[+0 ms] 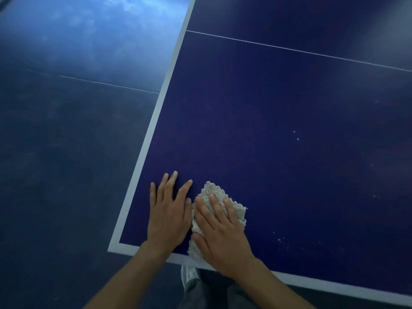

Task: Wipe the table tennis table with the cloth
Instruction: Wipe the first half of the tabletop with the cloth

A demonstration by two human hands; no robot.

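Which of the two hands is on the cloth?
The right hand: it presses flat on the pale cloth. The left hand lies flat on the bare blue table beside it.

I can read no words, numbers, brand or label anywhere here. My blue bench [267,130] bears only a plain white edge stripe [145,148] and a thin white line [289,48], and the cloth [210,189] shows no tag or print.

Partly hidden under the fingers [217,207] of the right hand [223,239]: cloth [210,190]. Cut off well beyond the fingertips: table [267,130]. Too small to tell, right of the fingers: specks [297,139].
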